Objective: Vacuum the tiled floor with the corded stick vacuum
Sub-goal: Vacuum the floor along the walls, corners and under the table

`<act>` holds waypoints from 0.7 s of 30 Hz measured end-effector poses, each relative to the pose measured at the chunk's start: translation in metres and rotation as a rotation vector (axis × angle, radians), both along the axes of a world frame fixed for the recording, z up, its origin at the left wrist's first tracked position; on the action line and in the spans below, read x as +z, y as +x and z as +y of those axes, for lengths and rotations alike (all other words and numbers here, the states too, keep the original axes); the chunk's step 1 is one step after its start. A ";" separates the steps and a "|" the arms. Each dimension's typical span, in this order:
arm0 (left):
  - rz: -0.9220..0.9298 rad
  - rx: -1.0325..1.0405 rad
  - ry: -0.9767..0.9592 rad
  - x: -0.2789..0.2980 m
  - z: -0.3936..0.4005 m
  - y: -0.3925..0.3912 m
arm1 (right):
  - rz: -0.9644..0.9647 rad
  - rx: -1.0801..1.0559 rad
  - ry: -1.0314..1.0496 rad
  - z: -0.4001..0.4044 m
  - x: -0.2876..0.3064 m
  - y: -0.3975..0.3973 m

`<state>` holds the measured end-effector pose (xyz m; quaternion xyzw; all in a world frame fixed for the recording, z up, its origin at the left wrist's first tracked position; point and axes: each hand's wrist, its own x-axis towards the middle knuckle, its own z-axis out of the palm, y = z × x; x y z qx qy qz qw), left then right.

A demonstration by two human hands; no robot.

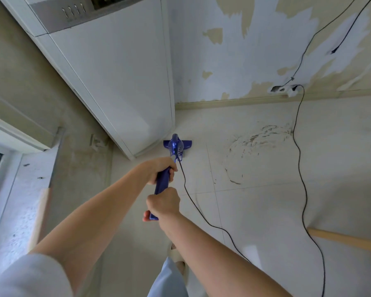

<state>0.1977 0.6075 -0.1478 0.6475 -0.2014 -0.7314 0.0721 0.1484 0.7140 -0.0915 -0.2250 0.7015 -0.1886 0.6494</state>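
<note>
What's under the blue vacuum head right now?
The blue vacuum head sits on pale floor tile beside the white cabinet. Any dirt directly beneath is covered; the dusty smear lies apart.

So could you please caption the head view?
Both hands push a blue vacuum beside a white cabinet.

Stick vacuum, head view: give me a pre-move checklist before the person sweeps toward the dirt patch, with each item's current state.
1. Left hand on the vacuum handle: ok.
2. Right hand on the handle's end: ok.
3. Vacuum head flat on the tiled floor: ok.
4. Cord plugged at the wall socket: ok.
5. Cord clear of the dirt patch: not ok, it skirts the right edge.
6. Motor running: cannot tell.
</note>
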 end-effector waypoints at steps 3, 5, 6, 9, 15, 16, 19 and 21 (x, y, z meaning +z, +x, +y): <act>-0.004 -0.029 -0.007 -0.002 -0.028 0.007 | 0.009 -0.026 0.007 -0.026 -0.009 0.012; -0.008 -0.056 -0.010 -0.003 -0.040 0.010 | 0.000 -0.037 0.007 -0.037 -0.011 0.016; -0.012 -0.058 -0.007 -0.002 -0.043 0.011 | 0.000 -0.038 -0.001 -0.040 -0.012 0.017; 0.003 -0.011 0.006 -0.004 -0.036 0.007 | 0.021 0.000 -0.010 -0.035 -0.016 0.007; 0.040 0.109 0.002 -0.003 0.021 -0.036 | 0.121 0.120 -0.016 0.013 -0.023 -0.045; 0.039 0.113 -0.001 0.000 0.033 -0.044 | 0.138 0.132 -0.015 0.024 -0.022 -0.052; 0.025 0.083 -0.007 0.010 0.069 -0.060 | 0.120 0.125 -0.007 0.061 -0.014 -0.065; 0.026 0.102 0.000 0.019 0.094 -0.062 | 0.076 0.101 0.004 0.085 -0.004 -0.066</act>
